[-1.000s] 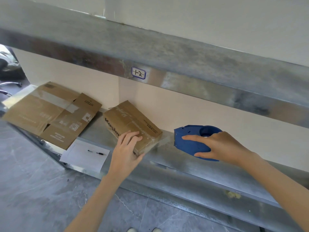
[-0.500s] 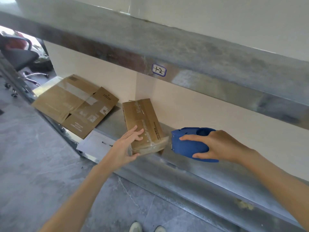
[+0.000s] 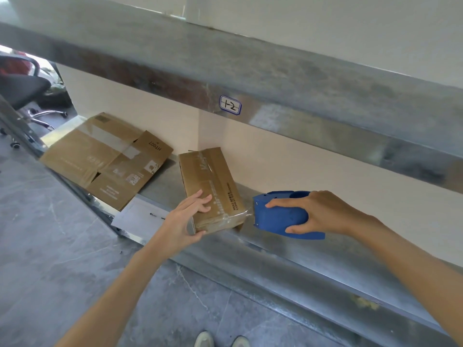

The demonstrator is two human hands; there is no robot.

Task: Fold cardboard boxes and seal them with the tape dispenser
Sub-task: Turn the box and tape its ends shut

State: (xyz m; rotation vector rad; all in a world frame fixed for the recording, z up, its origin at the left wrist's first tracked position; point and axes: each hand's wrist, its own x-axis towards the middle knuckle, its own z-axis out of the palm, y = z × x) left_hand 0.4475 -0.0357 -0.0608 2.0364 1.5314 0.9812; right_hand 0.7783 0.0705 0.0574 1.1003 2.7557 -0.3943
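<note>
Cardboard box (image 3: 210, 180) is gripped by left hand (image 3: 184, 220), dispenser (image 3: 276, 219) by right hand (image 3: 323, 214).

A taped box (image 3: 210, 181) lies on a metal shelf (image 3: 300, 249). The left hand (image 3: 186, 220) holds its near end, with fingers (image 3: 200, 201) across the top and the thumb against the end face. The right hand (image 3: 323, 212) grips a blue dispenser (image 3: 278, 216) whose nose touches the box's near right corner, where clear tape shows. Further left on the shelf lie flattened cardboard (image 3: 100, 156) and a white sheet (image 3: 140, 219) with a pen (image 3: 157, 216) on it. An upper shelf (image 3: 275, 68) bears a handwritten label (image 3: 230, 105). Shoes (image 3: 204, 339) show on the grey floor (image 3: 50, 246).
</note>
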